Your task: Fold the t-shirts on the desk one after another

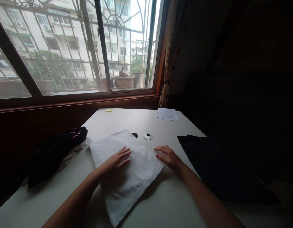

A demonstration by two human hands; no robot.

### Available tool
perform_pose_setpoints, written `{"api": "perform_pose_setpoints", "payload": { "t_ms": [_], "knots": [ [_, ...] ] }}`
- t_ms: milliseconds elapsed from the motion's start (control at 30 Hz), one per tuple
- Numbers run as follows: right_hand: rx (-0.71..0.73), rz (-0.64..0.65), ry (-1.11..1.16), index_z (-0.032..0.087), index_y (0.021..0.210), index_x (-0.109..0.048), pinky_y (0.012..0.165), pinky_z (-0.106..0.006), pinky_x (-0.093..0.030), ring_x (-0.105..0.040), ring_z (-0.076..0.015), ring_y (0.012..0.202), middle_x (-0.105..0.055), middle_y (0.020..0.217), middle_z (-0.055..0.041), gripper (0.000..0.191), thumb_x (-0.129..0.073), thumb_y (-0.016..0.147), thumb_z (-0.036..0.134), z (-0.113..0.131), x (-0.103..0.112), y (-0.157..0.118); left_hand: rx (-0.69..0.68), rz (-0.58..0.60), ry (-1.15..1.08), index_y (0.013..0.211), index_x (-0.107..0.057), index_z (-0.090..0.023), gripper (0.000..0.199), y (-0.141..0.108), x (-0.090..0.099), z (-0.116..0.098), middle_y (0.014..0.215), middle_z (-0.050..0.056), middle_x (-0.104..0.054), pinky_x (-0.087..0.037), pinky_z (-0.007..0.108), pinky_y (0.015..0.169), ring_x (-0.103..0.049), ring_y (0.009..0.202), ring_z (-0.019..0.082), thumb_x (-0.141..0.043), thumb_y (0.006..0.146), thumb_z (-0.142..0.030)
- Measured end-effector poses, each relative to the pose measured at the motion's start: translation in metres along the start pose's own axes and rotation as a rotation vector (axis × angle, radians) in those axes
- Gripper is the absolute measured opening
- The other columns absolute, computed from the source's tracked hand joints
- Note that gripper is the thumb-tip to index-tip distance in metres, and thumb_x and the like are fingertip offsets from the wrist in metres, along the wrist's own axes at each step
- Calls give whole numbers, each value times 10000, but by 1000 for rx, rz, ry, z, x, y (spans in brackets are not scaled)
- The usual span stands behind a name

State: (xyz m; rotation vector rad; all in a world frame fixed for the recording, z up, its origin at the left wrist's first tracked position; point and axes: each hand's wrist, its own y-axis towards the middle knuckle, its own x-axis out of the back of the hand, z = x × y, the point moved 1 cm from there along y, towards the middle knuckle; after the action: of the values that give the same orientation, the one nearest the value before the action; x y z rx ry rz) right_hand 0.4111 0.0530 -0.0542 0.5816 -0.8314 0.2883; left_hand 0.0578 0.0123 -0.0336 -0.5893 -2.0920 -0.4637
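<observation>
A white folded cloth garment lies at an angle on the white table, with a stitched hem along its near right edge. My left hand rests on top of it, palm down and fingers spread. At the cloth's right corner is my right hand, its fingers stretched out toward the left with nothing held in them. Whether those fingertips touch the cloth or hover beside it, I cannot tell.
Dark clothing is heaped on the table's left side. A dark folded cloth lies on the right. Farther back are a paper sheet, a yellow note and a round cable-hole ring. A barred window stands behind.
</observation>
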Motion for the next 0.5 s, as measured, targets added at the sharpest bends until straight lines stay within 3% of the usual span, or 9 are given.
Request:
{"api": "perform_pose_setpoints", "payload": {
  "t_ms": [100,200,333,500],
  "knots": [
    [-3,12,-12,279,1254,-701,1082,-505,-432,-582,-300,1235,-705,1270,-72,385,-619,931,471,1,0,-1,60,-41,311,1542,-413,-256,592,-5,1,21,1643,67,-312,-235,512,1248,-226,1536,287,-384,1029,-548],
    [-3,23,-19,277,1258,-702,1088,-496,-427,-573,-301,1251,-704,1275,-71,397,-645,915,469,2,0,-1,214,-68,468,1572,-352,-245,645,-10,3,35,1659,85,-262,-204,547,1235,-202,1541,307,-341,1025,-587],
    [13,39,-25,293,1248,-710,1090,-492,-419,-572,-299,1254,-704,1282,-58,399,-687,887,463,3,1,-1,343,-89,524,1584,-324,-243,661,-12,6,42,1673,81,-219,-193,546,1225,-180,1547,312,-301,1026,-595],
    [38,58,-25,300,1214,-727,1090,-505,-412,-568,-303,1258,-704,1284,-57,391,-726,855,453,0,2,-1,336,-77,529,1588,-315,-246,649,-11,6,42,1676,73,-213,-181,563,1221,-164,1549,325,-280,1033,-580]
  ]
}}
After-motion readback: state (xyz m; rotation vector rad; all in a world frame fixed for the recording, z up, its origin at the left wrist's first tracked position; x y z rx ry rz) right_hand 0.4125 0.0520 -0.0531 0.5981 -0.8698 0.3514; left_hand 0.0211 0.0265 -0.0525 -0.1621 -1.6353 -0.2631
